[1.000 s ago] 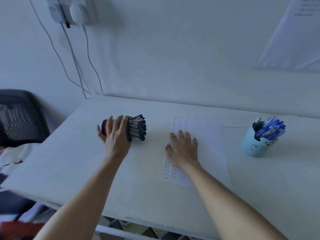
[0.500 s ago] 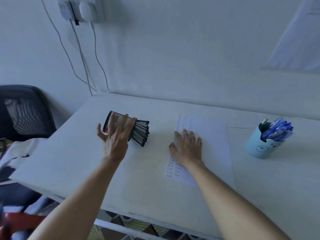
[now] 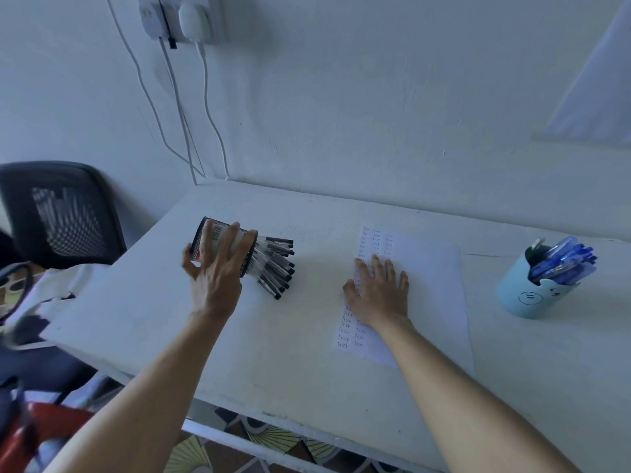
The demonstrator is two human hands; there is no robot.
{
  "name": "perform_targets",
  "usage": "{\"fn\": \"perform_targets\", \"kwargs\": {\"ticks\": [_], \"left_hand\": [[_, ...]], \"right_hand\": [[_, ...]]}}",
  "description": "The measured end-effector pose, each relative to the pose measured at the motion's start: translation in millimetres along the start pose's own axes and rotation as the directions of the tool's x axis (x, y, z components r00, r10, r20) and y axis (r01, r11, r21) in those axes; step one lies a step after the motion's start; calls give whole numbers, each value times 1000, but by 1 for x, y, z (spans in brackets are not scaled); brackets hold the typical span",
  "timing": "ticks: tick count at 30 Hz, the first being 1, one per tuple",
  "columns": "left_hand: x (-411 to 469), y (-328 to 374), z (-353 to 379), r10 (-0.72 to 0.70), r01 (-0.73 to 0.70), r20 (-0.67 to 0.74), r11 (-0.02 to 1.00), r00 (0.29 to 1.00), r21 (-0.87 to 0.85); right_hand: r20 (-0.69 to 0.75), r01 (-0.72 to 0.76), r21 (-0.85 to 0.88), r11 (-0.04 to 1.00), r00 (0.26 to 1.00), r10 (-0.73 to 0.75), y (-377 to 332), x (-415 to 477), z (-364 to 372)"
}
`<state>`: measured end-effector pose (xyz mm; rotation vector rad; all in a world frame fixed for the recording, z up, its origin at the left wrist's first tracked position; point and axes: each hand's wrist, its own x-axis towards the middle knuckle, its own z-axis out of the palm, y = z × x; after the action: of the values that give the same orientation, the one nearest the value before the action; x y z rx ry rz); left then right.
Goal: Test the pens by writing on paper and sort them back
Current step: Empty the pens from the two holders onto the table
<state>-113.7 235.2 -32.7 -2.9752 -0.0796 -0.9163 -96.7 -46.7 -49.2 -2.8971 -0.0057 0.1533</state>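
Black mesh holder (image 3: pixel 205 238): tipped on its side at the left of the white table (image 3: pixel 273 363), with its mouth toward the paper. Your left hand (image 3: pixel 215 278) grips it from above, fingers (image 3: pixel 239 242) curled over the barrel and thumb on the near side.

Change noted: a second ago the holder lay level with the pens bunched close at its mouth. Now its closed end has swung back and seems raised. The black-capped pens (image 3: pixel 278 268) reach farther out and fan onto the tabletop. Judged meaning: you are emptying the untested stock, so testing of this batch is about to start.

Paper (image 3: pixel 433 288): flat at centre, with columns of the word "test" down its left part. Your right hand (image 3: pixel 379 295) presses on it palm down, fingers straight and a little spread, holding no pen. Its place is unchanged.

Pale blue cup (image 3: pixel 522 302): upright at the right, well apart from the paper, filled with blue pens (image 3: pixel 563 261). Likely a sorted lot.

Caution: loose pens may roll toward the table edge.
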Motion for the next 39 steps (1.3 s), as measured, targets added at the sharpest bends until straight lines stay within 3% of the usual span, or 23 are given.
{"fn": "perform_targets", "kwargs": {"ticks": [7, 11, 25, 29, 39], "left_hand": [[3, 2, 0, 124, -121, -63, 991, 990, 56], [0, -1, 1, 64, -58, -94, 996, 994, 64], [0, -22, 5, -177, 177, 19, 984, 984, -1], [-2, -31, 8, -171, 172, 45, 985, 984, -16], [2, -23, 0, -189, 193, -104, 981, 976, 31]], "right_hand": [[11, 0, -6, 1000, 1000, 0, 0, 0, -1], [1, 4, -5, 1000, 1000, -4, 0, -1, -1], [12, 1, -15, 1000, 1000, -1, 1, 1, 0], [4, -2, -21, 1000, 1000, 3, 0, 2, 1], [-14, 0, -18, 1000, 1000, 0, 0, 0, 1]]}}
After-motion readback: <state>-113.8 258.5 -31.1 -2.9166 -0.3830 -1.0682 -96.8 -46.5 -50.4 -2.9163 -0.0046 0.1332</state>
